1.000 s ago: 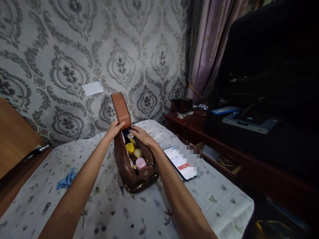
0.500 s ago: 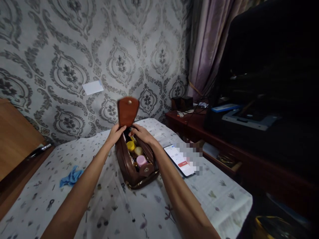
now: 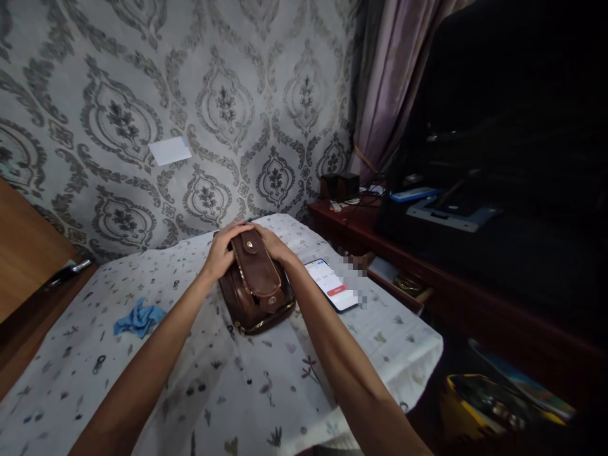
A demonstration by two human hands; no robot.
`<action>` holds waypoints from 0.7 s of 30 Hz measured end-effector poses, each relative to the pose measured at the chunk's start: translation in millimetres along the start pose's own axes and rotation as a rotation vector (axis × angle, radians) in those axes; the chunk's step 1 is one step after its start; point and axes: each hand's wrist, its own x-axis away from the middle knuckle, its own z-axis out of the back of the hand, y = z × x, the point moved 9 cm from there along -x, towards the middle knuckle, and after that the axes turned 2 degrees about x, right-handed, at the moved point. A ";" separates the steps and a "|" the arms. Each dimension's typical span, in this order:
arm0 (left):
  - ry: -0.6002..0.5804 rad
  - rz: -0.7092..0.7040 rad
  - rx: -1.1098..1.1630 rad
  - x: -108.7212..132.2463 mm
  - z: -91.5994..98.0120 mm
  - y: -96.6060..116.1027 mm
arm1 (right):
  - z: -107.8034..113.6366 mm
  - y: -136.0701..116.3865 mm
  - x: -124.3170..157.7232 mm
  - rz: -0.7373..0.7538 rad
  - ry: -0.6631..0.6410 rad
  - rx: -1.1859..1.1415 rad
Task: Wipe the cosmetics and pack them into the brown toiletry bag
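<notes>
A brown leather bag (image 3: 259, 269) lies on the patterned white cloth (image 3: 190, 380), its flap folded down over the top so the contents are hidden. My left hand (image 3: 222, 252) wraps round the bag's far left corner, fingers on the flap's far end. On the far right side my right hand (image 3: 272, 243) grips the bag, its fingertips close to those of the left. To the right of the bag lies a phone (image 3: 332, 285) with a lit screen. A crumpled blue cloth (image 3: 140, 318) rests left of my left forearm.
Patterned wallpaper stands behind the cloth-covered surface. At the right are a dark red desk (image 3: 342, 218) with an open drawer (image 3: 399, 282), a purple curtain (image 3: 382, 82) and a yellow container (image 3: 465, 411) low down. Wooden furniture (image 3: 33, 247) edges the left.
The bag's flap, which stood upright over the open bag, is now folded down and covers the jars inside. Both hands have shifted onto the flap's far end. The view has tilted slightly.
</notes>
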 end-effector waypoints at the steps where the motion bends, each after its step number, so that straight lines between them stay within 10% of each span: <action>1: -0.008 -0.016 -0.012 4.6 -1.8 6.5 | 1.2 -1.1 3.3 0.005 -0.003 0.002; 12: -0.059 -0.095 -0.422 74.1 -35.3 65.1 | 6.5 -6.8 51.5 0.084 0.082 -0.079; 21: -0.033 -0.142 -0.541 80.3 -40.8 65.1 | 7.5 -17.1 77.8 0.099 0.130 -0.092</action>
